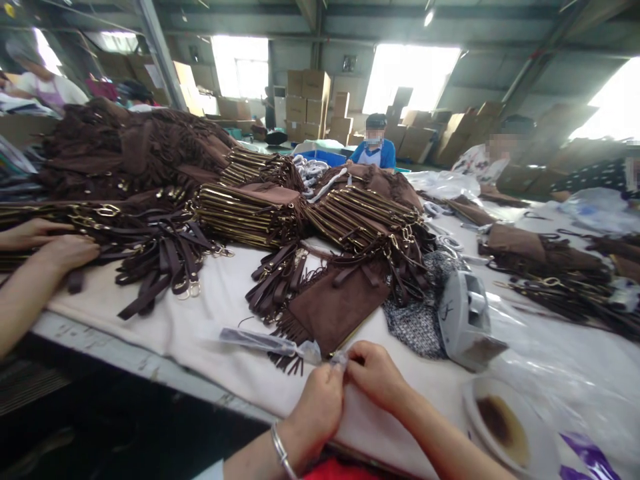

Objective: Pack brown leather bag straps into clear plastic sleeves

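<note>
Close together at the table's front edge, my left hand [320, 398] and my right hand [376, 375] are both closed in a pinch on a small bit of clear plastic wrap [339, 359]. It sits by the zipper end of a brown fringed pouch [335, 303], which lies flat just beyond my fingers. Left of the pouch, over its fringe, lies a dark strap [260, 341] in clear plastic, which seems to run toward my left hand. My fingertips partly hide the plastic. A bracelet is on my left wrist.
Stacks of brown pouches with gold zippers [245, 217] and dark straps with metal clasps [170, 260] stand beyond. At right are a white tape dispenser [467, 313] and a white bowl [500, 427]. A co-worker's hands [70, 250] work at left; other people sit across the table.
</note>
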The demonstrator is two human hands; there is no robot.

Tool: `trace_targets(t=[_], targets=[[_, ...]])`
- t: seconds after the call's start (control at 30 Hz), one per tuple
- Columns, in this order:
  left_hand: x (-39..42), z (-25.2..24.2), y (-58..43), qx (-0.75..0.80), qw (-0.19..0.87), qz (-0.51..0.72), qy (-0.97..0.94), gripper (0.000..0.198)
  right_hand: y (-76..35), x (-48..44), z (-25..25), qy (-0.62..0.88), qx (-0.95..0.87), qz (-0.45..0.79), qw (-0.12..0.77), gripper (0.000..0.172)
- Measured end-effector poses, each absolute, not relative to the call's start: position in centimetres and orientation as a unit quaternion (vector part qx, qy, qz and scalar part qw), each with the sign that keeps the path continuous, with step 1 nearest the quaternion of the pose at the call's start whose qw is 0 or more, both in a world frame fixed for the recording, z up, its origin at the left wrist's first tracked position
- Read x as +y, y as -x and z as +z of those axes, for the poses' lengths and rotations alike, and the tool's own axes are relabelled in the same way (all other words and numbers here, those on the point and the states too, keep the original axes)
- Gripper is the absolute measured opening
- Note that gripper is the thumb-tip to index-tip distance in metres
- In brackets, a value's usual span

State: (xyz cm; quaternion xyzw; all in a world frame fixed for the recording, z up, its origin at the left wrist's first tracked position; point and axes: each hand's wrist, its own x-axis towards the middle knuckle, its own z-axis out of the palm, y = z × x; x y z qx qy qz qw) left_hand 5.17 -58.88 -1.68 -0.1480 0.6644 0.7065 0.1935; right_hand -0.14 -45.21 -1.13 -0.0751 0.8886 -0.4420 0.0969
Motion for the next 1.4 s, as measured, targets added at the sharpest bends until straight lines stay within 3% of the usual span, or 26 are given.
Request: trace_targets(t=[0.07, 0.17, 0.23, 0.43, 0.57, 0.7, 0.77, 0.83, 0.93, 1.03, 1.13, 1.23, 1.4], targets=[[-59.0, -1.6, -5.4, 0.74, 0.139, 0.651, 0.096, 0.028, 0.8, -45.2, -1.0, -0.054, 0.831, -0.529, 0.164, 0.006], [-59.2, -1.4, -5.8, 0.787, 0.09, 0.608, 0.045, 0.023, 2.3, -45.1, -0.5, -0.175, 0.735, -0.612, 0.233, 0.021], [-59.4, -1.5, -6.3, 0.801, 0.068, 0.595, 0.024, 0.021, 3.6, -45.3, 0.0, -0.188, 0.671, -0.682, 0.222, 0.027], [-61.2, -1.8, -7.3, 0.792, 0.041, 0.608, -0.024, 0.022, 6.7, -47.6, 2.0, -0.198, 0.461, -0.839, 0.211, 0.016], [-62.7, 0.5, -6.3, 0.786, -0.005, 0.618, -0.028, 0.016, 8.0, -49.0, 5.2, -0.083, 0.429, -0.889, 0.141, 0.026], [-62.8, 3.0, -3.3, 0.771, -0.025, 0.635, -0.04, 0.029, 9.7, -49.0, 7.0, -0.019, 0.409, -0.912, 0.005, 0.038], [-62.2, 2.9, -1.5, 0.756, -0.015, 0.655, -0.014, 0.036, 10.2, -48.5, 6.1, -0.029, 0.411, -0.909, -0.062, 0.045], [-61.6, 1.8, -0.1, 0.757, 0.006, 0.653, 0.023, 0.037, 9.7, -47.8, 4.2, -0.091, 0.443, -0.89, -0.058, 0.043], [-60.7, -0.3, 1.0, 0.786, 0.04, 0.614, 0.057, 0.033, 7.4, -46.6, 0.8, -0.199, 0.547, -0.803, 0.126, 0.03], [-60.3, -1.6, 0.7, 0.804, 0.049, 0.591, 0.044, 0.025, 4.8, -46.1, -1.2, -0.16, 0.642, -0.708, 0.245, 0.039], [-60.1, -2.1, 0.2, 0.796, 0.041, 0.602, 0.034, 0.015, 3.8, -46.2, -1.4, -0.081, 0.763, -0.615, 0.182, 0.042], [-59.9, -2.3, -0.3, 0.772, 0.028, 0.633, 0.047, 0.009, 4.2, -46.2, -1.1, -0.003, 0.84, -0.537, 0.083, 0.028], [-59.5, -2.3, -0.6, 0.784, 0.036, 0.617, 0.048, 0.011, 4.9, -45.7, -1.9, 0.005, 0.859, -0.507, 0.068, 0.023]])
